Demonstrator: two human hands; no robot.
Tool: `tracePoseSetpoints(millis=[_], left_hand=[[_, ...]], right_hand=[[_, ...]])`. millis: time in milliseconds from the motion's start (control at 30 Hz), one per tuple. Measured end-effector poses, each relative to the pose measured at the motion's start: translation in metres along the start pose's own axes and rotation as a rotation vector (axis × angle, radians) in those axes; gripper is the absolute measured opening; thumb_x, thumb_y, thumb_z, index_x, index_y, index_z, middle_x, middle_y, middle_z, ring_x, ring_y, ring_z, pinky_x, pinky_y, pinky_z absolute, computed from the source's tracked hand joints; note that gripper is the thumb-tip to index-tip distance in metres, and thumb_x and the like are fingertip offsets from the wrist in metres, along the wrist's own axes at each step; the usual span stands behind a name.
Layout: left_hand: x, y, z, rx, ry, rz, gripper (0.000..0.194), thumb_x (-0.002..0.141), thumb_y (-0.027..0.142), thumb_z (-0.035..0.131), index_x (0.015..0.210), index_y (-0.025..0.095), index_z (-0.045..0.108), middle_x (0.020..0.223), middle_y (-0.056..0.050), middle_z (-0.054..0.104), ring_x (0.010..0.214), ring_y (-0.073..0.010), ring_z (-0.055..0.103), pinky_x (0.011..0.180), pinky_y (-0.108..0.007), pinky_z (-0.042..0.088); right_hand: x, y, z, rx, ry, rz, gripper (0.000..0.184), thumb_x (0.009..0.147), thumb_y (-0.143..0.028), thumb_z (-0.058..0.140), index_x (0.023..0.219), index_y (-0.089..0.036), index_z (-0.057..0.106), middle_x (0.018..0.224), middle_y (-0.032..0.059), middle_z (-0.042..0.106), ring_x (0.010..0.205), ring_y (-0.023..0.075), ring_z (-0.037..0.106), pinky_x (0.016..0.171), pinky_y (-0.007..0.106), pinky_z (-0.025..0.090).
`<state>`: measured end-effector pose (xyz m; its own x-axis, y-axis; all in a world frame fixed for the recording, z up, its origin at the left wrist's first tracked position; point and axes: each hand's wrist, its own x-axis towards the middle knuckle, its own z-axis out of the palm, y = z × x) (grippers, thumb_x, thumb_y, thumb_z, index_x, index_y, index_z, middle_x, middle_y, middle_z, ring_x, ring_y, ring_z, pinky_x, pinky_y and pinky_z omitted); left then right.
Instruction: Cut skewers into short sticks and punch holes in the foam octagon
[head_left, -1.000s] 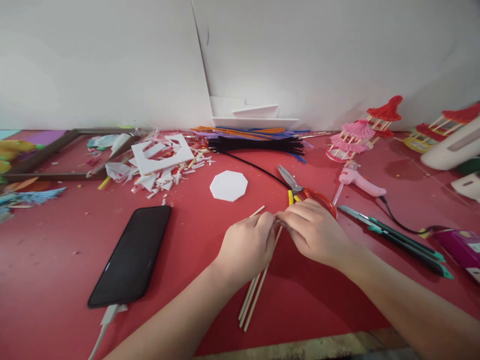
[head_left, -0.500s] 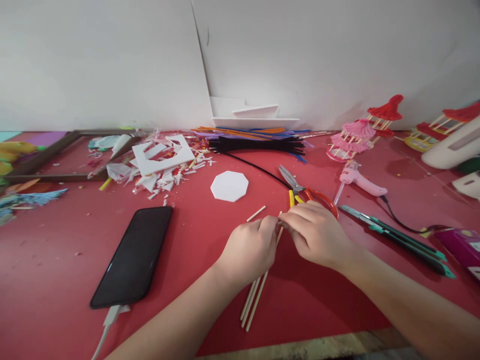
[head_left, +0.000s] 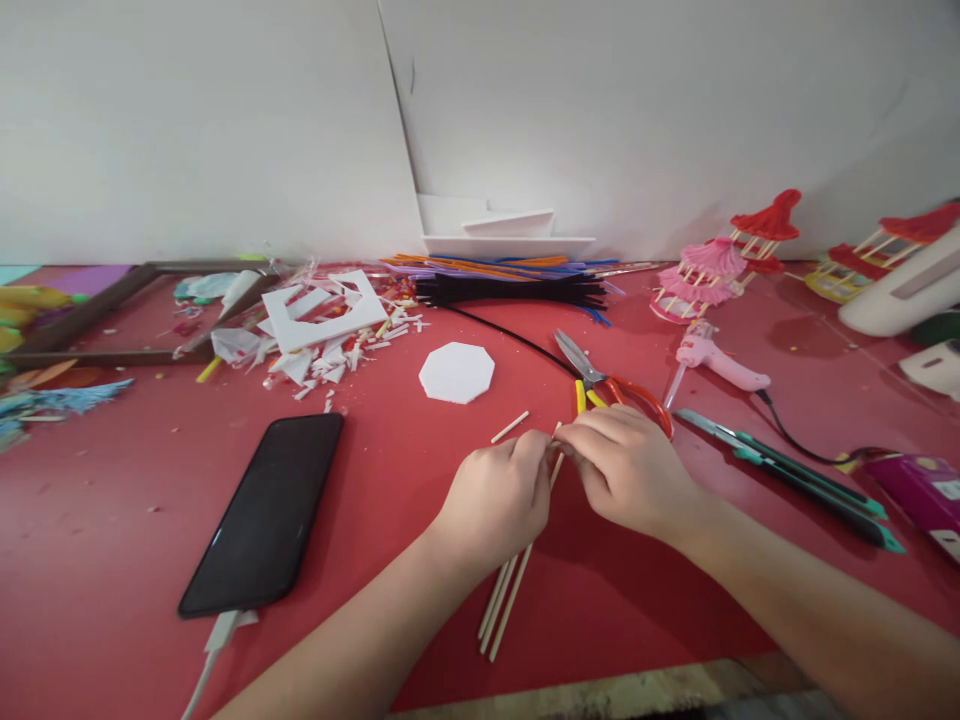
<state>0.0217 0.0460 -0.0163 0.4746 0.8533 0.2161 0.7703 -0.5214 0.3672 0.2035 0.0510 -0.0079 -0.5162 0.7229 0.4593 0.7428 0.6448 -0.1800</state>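
As your left hand (head_left: 495, 495) and right hand (head_left: 626, 465) meet at the fingertips above the sticks (head_left: 511, 603) on the near side of the octagon (head_left: 457, 373), their grip too hidden for me to tell, brace both wrists and move only fingertips.

Matt wood, shiny metal
Thin pale wooden sticks (head_left: 511, 602): smooth, matt. Pointed, red-handled metal scissors (head_left: 589, 375): blades (head_left: 572, 354) shiny.

On the table (head_left: 375, 470), left of the octagon (head_left: 457, 373) lie scraps (head_left: 298, 367), and nearer, the phone (head_left: 262, 515); behind the octagon, the pipe cleaners (head_left: 514, 290); right of it, the scissors (head_left: 589, 375), glue gun (head_left: 724, 362) and cutter (head_left: 806, 489); before it, the sticks (head_left: 500, 605).
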Motion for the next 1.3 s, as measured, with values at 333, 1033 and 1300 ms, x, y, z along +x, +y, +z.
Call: tracePoseSetpoints(millis=[333,1033,1300], left_hand=[[0.0,0.001,0.0,-0.013,-0.011,-0.027,0.021,0.087,0.014,0.038,0.092,0.016,0.058,0.076,-0.007,0.068,0.061,-0.0216,0.066,0.05,-0.028,0.044],[0.003,-0.005,-0.006,0.212,-0.021,0.08,0.019,0.079,0.007,0.046,0.079,0.019,0.061,0.067,-0.002,0.064,0.062,-0.0199,0.061,0.05,-0.028,0.039],[0.002,-0.011,-0.005,0.225,0.031,0.244,0.017,0.082,0.009,0.049,0.075,0.02,0.06,0.067,-0.002,0.06,0.068,-0.0204,0.051,0.059,-0.031,0.041]], right_hand=[[-0.002,-0.001,0.001,-0.007,-0.006,0.021,0.025,0.077,-0.004,0.045,0.087,-0.014,0.066,0.079,0.0076,0.067,0.072,0.0202,0.056,0.068,0.032,0.04],[0.002,0.006,0.0,-0.061,-0.205,-0.03,0.021,0.076,-0.004,0.044,0.079,-0.016,0.062,0.069,0.0024,0.058,0.061,0.0145,0.048,0.058,0.028,0.031],[0.001,0.009,-0.005,-0.039,-0.278,-0.094,0.016,0.074,-0.007,0.044,0.073,-0.017,0.056,0.067,0.0019,0.056,0.057,0.014,0.043,0.055,0.029,0.027]])
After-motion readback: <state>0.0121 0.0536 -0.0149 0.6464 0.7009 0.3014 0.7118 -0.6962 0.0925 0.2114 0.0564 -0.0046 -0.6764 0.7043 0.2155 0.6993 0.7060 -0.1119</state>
